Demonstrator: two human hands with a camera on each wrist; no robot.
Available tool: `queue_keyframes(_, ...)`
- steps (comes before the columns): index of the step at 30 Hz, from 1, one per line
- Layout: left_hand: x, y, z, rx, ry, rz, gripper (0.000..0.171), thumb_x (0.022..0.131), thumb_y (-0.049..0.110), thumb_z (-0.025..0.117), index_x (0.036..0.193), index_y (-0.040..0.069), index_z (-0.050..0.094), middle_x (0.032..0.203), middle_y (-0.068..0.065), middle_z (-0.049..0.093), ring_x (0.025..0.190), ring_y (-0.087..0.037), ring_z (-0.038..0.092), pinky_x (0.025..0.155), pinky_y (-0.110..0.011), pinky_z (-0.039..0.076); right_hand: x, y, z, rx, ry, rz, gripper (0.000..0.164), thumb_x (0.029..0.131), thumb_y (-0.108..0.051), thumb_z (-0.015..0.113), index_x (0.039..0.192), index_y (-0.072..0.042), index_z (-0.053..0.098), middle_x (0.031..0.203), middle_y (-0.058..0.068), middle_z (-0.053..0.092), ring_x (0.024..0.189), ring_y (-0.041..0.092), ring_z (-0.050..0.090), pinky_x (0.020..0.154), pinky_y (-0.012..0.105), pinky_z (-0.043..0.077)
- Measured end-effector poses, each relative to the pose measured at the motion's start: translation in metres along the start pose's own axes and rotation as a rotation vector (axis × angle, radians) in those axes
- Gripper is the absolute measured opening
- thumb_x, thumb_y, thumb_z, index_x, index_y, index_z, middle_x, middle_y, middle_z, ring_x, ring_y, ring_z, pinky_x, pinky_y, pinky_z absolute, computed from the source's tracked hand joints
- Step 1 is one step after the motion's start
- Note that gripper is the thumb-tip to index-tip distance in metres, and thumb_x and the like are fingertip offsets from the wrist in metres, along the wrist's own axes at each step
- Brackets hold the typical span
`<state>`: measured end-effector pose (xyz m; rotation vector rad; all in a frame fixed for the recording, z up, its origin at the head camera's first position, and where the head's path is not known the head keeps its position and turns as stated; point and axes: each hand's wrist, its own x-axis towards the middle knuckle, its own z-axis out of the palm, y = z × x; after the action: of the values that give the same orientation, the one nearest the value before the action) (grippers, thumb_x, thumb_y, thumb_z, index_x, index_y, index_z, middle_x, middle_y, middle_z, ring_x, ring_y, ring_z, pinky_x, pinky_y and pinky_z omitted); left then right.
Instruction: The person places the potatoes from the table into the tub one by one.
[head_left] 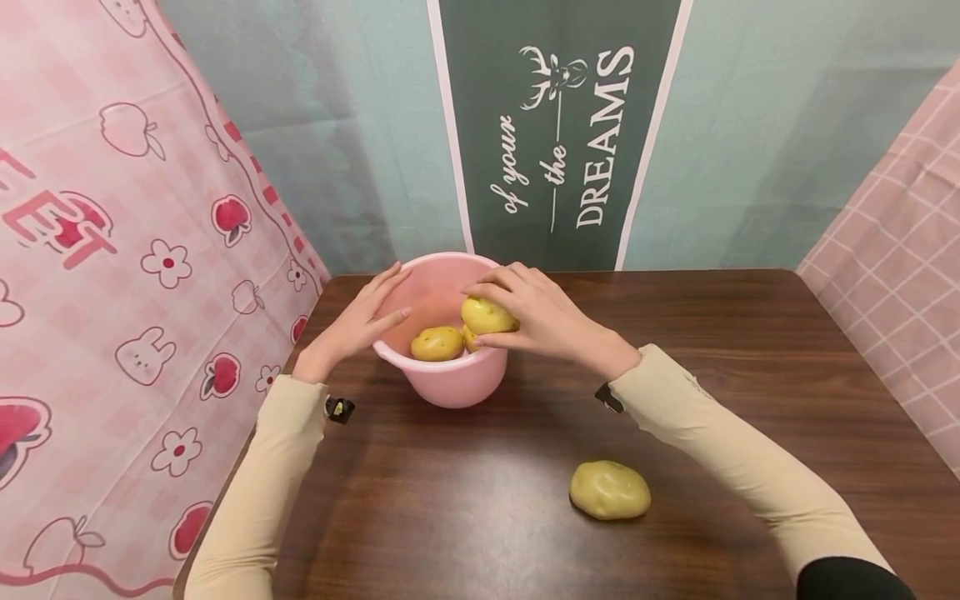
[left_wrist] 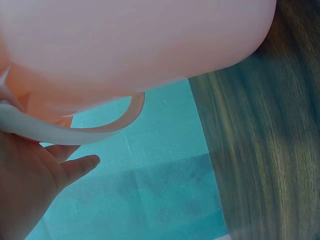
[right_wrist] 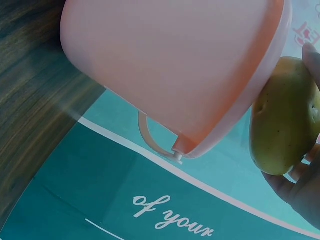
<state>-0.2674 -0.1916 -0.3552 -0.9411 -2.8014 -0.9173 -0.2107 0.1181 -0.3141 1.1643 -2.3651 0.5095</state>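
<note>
A pink bucket (head_left: pixel 453 385) stands upright on the brown table. One yellow potato (head_left: pixel 437 343) lies inside it, and another potato (head_left: pixel 469 339) shows only partly beside that one. My right hand (head_left: pixel 543 312) grips a further potato (head_left: pixel 487 316) over the bucket's right rim, thumb on the near side, fingers on the far side. In the right wrist view this held potato (right_wrist: pixel 285 117) is just outside the rim line. My left hand (head_left: pixel 358 321) is at the bucket's left rim, fingers extended, thumb over the opening. The left wrist view shows it by the bucket's handle (left_wrist: pixel 75 134).
A loose potato (head_left: pixel 610 490) lies on the table (head_left: pixel 465 533) in front of the right forearm. Behind the table hangs a teal and dark green cloth (head_left: pixel 480 100) with lettering. Pink patterned cloths hang at the left (head_left: pixel 172 350) and right (head_left: pixel 900 250).
</note>
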Motion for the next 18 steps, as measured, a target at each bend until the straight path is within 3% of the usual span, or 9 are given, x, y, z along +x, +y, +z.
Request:
queue_keyframes(9, 0.002, 0.000, 0.000, -0.006, -0.011, -0.014, 0.063, 0.091, 0.042, 0.054, 0.147, 0.029, 0.027, 0.155, 0.002, 0.014, 0.141, -0.027, 0.014, 0.108, -0.058, 0.017, 0.003, 0.003, 0.006, 0.008, 0.017, -0.025, 0.061, 0.075, -0.054, 0.069, 0.125, -0.023, 0.057, 0.119, -0.005, 0.054, 0.102, 0.016, 0.045, 0.081, 0.033, 0.038)
queue_keyframes(18, 0.000, 0.001, 0.000, -0.001, -0.003, -0.004, 0.063, 0.091, 0.040, 0.054, 0.147, 0.026, 0.028, 0.155, -0.004, 0.017, 0.140, -0.029, 0.015, 0.108, -0.057, 0.017, 0.007, 0.002, 0.011, 0.026, 0.012, -0.043, 0.059, 0.074, -0.050, 0.072, 0.124, -0.021, 0.058, 0.118, -0.004, 0.054, 0.103, 0.016, 0.044, 0.082, 0.033, 0.037)
